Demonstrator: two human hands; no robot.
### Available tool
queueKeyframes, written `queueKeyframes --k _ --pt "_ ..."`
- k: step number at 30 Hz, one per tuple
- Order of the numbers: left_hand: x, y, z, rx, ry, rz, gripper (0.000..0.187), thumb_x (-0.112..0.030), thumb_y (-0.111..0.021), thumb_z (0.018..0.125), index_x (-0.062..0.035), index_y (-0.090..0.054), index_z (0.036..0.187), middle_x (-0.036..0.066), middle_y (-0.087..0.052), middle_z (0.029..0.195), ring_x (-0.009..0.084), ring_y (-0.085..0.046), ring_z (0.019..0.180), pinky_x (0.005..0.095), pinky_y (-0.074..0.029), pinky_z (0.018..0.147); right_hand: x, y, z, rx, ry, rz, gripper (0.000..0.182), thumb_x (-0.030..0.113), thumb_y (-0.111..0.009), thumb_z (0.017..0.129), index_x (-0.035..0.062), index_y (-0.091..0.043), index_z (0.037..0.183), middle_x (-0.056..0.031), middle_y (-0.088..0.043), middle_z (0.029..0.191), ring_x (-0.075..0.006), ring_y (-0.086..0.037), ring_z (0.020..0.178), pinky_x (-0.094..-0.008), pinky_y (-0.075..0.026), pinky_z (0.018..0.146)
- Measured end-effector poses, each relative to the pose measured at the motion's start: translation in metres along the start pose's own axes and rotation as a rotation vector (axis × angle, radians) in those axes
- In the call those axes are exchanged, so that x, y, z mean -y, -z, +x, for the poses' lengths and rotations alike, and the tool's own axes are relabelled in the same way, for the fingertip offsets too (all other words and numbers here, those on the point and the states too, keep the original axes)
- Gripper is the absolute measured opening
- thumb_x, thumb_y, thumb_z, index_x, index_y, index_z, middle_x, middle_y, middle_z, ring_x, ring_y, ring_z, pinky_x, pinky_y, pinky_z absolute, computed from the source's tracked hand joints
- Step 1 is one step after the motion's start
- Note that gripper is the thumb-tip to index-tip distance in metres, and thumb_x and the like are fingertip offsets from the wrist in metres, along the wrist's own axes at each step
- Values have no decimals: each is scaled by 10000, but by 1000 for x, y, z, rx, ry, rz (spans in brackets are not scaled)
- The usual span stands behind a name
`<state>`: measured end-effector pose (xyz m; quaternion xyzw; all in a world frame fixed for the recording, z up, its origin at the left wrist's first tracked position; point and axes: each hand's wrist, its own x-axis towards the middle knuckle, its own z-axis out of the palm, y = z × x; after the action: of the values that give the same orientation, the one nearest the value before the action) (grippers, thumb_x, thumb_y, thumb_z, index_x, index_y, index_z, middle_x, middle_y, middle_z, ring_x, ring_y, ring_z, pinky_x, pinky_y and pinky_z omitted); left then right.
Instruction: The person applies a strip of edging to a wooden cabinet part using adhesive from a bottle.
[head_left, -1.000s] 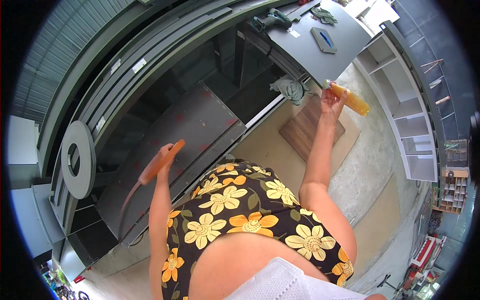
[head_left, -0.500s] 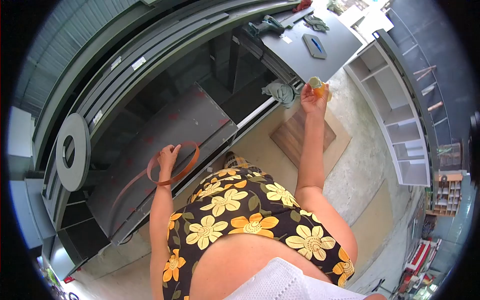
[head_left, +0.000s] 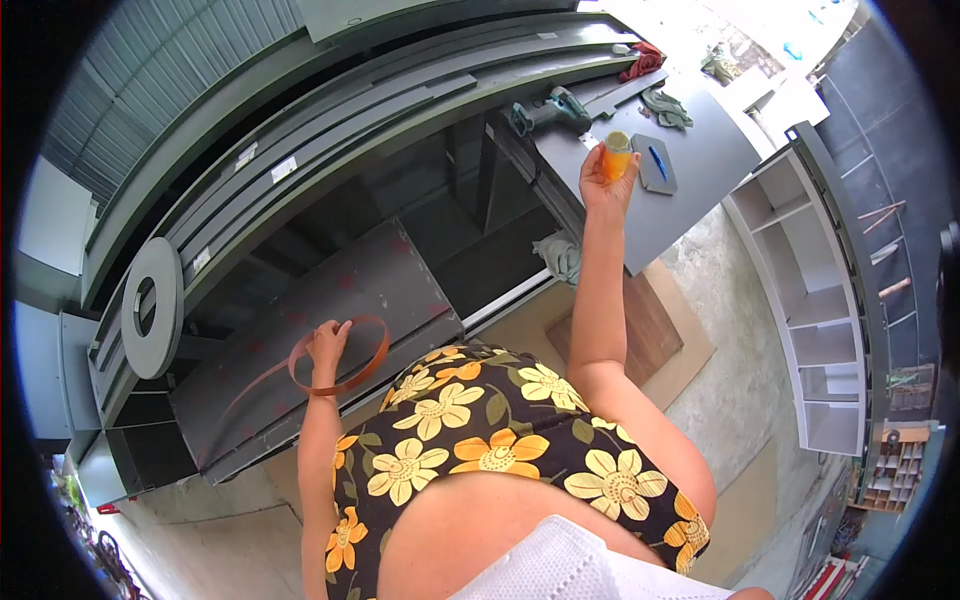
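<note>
A coiled brown edge-banding strip (head_left: 376,366) is gripped in my left hand (head_left: 326,345), with its loop around the wrist and its tail trailing left over a dark grey panel (head_left: 370,275). My right hand (head_left: 606,190) is wrapped round a small clear jar (head_left: 617,158) with orange-yellow contents, held upright above the edge of a grey tabletop (head_left: 705,165). Just beyond the jar, a blue pen (head_left: 657,162) lies on a small grey square piece (head_left: 652,181). A green-and-black power tool (head_left: 552,112) rests left of that hand.
Long grey boards (head_left: 350,130) are stacked at the back left, with a grey ring (head_left: 133,310) against them. A grey glove (head_left: 668,109) and red cloth (head_left: 642,62) lie on the tabletop. Open shelving (head_left: 815,345) stands at right, a brown wooden panel (head_left: 650,330) on the floor.
My right hand has moved the jar slightly left and over the tabletop, turning it more upright. My left hand keeps the strip, a little lower in view. The camera view has shifted.
</note>
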<state>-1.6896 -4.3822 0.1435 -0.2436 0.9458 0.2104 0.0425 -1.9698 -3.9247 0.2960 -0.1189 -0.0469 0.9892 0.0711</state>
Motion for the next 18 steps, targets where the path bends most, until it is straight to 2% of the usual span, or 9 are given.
queueKeyframes --k 4,5,7,9,13,16,18 --pt "0 -3 6 8 47 50 401 -434 -590 789 -36 -645 800 162 -645 819 351 -602 836 462 -431 716 -2 0 64 20 34 168 417 386 -669 765 26 -599 963 -123 -641 854 -274 -640 770 -372 -573 688" --pt "1 -3 6 -15 41 66 404 -432 -591 789 -32 -646 802 164 -645 820 353 -602 834 461 -434 715 -1 -1 76 1 46 197 425 435 -644 786 50 -586 958 -113 -630 849 -247 -638 741 -356 -577 679" --pt "4 -4 2 -53 33 99 408 -428 -592 789 -24 -647 807 169 -646 823 358 -604 832 459 -439 713 4 3 94 -2 63 275 439 454 -584 815 39 -601 957 -121 -641 852 -264 -641 745 -370 -575 681" --pt "-4 4 -2 -34 62 89 407 -426 -592 791 -23 -647 805 172 -646 823 358 -606 827 452 -444 716 8 3 106 -43 57 349 497 505 -494 855 32 -609 951 -125 -649 852 -269 -645 736 -381 -572 683" --pt "-7 7 -2 22 109 60 407 -425 -593 792 -22 -651 809 175 -648 827 354 -610 826 440 -453 721 11 -10 103 -54 32 437 535 530 -453 866 24 -612 930 -125 -642 825 -266 -643 722 -384 -568 684" --pt "-9 6 -1 1 100 76 410 -428 -594 793 -23 -654 818 177 -648 830 353 -612 827 445 -456 709 23 6 139 -29 71 457 555 546 -433 863 25 -613 926 -118 -639 815 -263 -641 710 -403 -564 696" --pt "-9 4 0 -6 93 78 411 -431 -596 791 -25 -657 822 177 -649 833 353 -612 831 446 -457 706 23 0 132 -53 68 471 573 572 -419 852 38 -618 911 -105 -639 801 -252 -639 699 -431 -554 711"
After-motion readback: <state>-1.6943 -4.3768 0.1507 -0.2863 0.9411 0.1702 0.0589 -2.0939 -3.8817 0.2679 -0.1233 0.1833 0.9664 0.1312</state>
